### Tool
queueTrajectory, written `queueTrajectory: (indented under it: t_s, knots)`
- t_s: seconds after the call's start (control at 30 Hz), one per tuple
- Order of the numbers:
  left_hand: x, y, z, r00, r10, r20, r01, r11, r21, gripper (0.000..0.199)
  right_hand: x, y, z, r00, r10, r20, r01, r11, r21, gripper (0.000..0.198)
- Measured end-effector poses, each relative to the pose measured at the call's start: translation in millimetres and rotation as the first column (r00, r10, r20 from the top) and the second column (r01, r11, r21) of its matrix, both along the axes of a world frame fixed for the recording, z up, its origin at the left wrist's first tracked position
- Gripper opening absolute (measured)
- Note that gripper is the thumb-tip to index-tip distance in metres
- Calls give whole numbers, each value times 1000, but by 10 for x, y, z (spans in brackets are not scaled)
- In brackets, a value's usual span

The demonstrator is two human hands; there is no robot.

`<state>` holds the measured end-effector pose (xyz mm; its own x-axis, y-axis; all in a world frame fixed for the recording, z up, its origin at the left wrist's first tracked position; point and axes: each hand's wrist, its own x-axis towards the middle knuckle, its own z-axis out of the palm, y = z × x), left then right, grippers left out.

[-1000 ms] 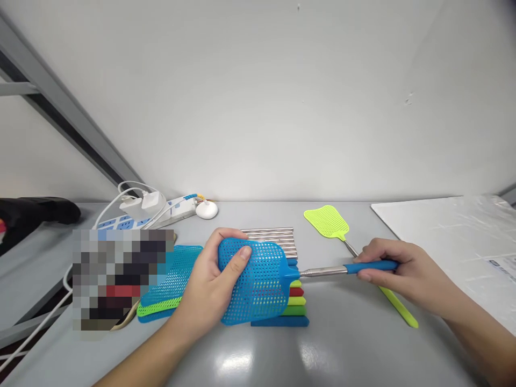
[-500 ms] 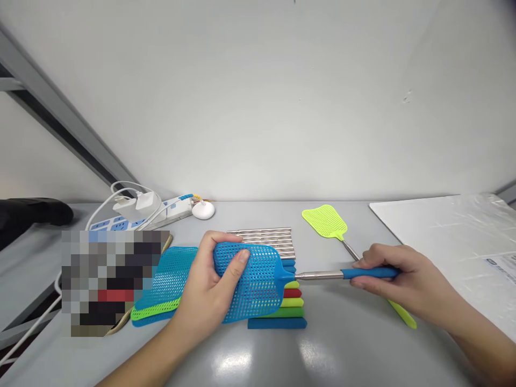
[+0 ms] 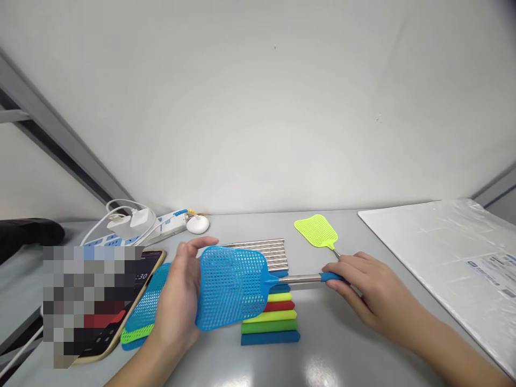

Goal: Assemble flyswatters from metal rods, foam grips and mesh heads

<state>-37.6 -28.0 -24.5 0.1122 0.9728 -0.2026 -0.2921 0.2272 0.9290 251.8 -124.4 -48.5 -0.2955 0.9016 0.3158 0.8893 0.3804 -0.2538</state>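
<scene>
Now the left hand (image 3: 177, 301) has loosened, its thumb lifted off the mesh and its flat palm just resting against the head of the blue fly swatter (image 3: 231, 287), which it clutched a moment ago. The right hand (image 3: 363, 285) stays clenched on the blue handle, slid inward so the telescopic rod is shorter, above the stack of coloured handles (image 3: 270, 317).

held swatter (image 3: 231, 287): bright blue mesh head full of tiny holes, blue grip, shiny silver rod
far swatter (image 3: 315, 231): neon yellow-green mesh
handle stack (image 3: 270, 317): blue, yellow-green, red, yellow-green, green, darker blue at the bottom
metal rods (image 3: 268, 252): silvery
worktop (image 3: 346, 355): plain glossy grey
power strip (image 3: 161, 221): white with blue bits
wall: off-white
</scene>
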Motion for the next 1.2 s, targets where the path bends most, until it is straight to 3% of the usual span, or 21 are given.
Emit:
queueTrajectory:
  t_s: [0.17,0.27,0.37,0.53,0.67,0.83,0.93,1.0,1.03,1.1,1.2]
  knots:
    - [19,-64,2,987,43,153,-64,988,139,41,-104,-16,-21,979,-51,-199,35,996,-84,20]
    - [60,-145,-78,983,-153,101,126,963,240,34,-162,-34,-7,965,-51,-258,14,990,-141,22]
    - [116,-247,-169,937,-346,-46,344,896,279,37,-213,-64,-22,964,-34,-265,0,992,-126,19]
    - [168,-378,-221,919,-325,-225,379,888,262,27,-323,-174,-106,968,35,-248,-51,997,-58,14]
    - [130,-413,-229,899,-399,-181,438,845,308,32,-506,-254,-15,920,5,-391,-97,972,-215,16]
    - [119,-422,-190,876,-431,-216,482,775,409,38,-695,-268,89,758,-141,-637,-246,843,-479,30]
    - [143,-414,-167,854,-491,-170,516,762,392,41,-713,-259,-3,554,-293,-779,-481,651,-587,44]
    - [154,-404,-165,839,-527,-135,538,765,355,42,-697,-256,-81,400,-414,-818,-634,519,-573,50]
    - [156,-398,-168,831,-542,-124,549,765,336,42,-682,-253,-115,337,-456,-824,-686,480,-547,50]
    - [155,-388,-172,816,-563,-130,573,762,302,42,-642,-240,-170,262,-498,-826,-743,443,-503,49]
    - [155,-390,-180,797,-563,-217,603,752,266,44,-587,-209,-232,237,-498,-834,-757,444,-480,43]
